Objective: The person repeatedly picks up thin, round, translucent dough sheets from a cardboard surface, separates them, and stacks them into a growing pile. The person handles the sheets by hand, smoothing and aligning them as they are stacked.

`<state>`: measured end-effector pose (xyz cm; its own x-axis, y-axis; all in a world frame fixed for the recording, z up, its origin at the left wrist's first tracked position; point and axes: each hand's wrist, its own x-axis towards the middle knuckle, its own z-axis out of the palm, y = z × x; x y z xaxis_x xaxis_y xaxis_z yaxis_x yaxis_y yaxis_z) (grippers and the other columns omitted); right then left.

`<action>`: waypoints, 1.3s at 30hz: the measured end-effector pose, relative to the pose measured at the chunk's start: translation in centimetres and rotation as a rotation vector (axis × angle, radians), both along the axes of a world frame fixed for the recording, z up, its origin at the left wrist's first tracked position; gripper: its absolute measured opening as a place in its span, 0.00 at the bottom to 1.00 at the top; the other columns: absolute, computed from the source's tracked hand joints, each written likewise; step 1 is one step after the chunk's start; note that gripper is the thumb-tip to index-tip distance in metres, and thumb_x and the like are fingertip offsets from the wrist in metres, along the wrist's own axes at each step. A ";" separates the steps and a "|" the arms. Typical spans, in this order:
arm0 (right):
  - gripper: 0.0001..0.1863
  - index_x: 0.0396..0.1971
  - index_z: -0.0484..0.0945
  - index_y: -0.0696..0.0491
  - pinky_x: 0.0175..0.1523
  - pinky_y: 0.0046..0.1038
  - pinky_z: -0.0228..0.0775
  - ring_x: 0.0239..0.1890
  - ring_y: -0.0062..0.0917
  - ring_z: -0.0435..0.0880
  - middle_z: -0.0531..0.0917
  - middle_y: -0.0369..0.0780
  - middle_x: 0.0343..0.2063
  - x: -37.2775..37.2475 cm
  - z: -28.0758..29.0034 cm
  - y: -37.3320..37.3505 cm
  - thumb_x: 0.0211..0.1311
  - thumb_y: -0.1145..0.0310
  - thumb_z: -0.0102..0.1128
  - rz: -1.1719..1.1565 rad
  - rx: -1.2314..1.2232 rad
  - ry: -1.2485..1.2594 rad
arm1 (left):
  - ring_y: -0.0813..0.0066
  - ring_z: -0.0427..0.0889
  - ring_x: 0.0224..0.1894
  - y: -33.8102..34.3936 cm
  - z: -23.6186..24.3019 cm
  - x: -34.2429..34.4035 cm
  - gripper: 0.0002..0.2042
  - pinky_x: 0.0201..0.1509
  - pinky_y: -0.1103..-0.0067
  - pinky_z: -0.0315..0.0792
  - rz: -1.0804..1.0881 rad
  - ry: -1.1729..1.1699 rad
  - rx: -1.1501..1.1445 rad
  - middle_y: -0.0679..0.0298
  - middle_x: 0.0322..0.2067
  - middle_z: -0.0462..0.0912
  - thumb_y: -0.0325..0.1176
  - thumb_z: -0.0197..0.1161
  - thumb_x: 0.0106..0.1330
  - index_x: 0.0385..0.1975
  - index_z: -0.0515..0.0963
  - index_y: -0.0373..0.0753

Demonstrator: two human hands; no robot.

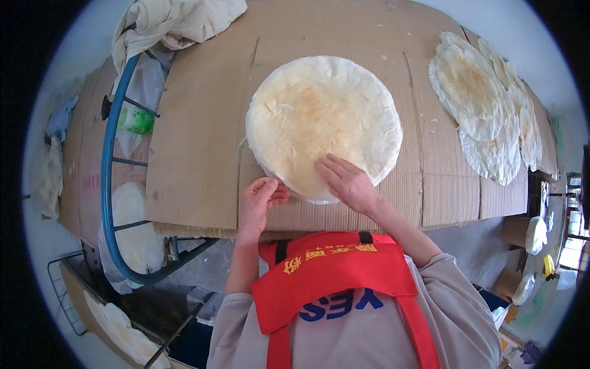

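A thick, round stack of thin, pale flatbreads (326, 117) lies on the cardboard-covered table before me, its top sheet browned in patches. At the stack's near left edge, my left hand (263, 202) is closed, thumb and curled fingers pinching the rim of a flatbread; how many layers are between them is hidden. My right hand (349, 183) rests flat on the top sheet near its front edge, fingers stretched out and holding nothing.
More flatbreads (473, 92) lie in overlapping piles at the right. Left stands a blue metal frame (108, 166), with a plastic bag (146, 86) and a green package (136, 120) behind it. A cream cloth (184, 21) lies at the far left. Flatbreads (132, 227) also sit lower left.
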<state>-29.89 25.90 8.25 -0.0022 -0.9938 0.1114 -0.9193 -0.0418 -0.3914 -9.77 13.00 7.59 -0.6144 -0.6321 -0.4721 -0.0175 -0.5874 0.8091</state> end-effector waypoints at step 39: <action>0.05 0.24 0.75 0.53 0.31 0.36 0.68 0.27 0.38 0.79 0.78 0.45 0.20 -8.0 3.6 -4.1 0.48 0.70 0.50 -0.387 0.118 0.151 | 0.65 0.55 0.60 0.2 0.1 -12.1 0.35 0.62 0.61 0.47 -0.782 -0.586 -1.545 0.60 0.57 0.59 0.50 0.58 0.50 0.55 0.59 0.36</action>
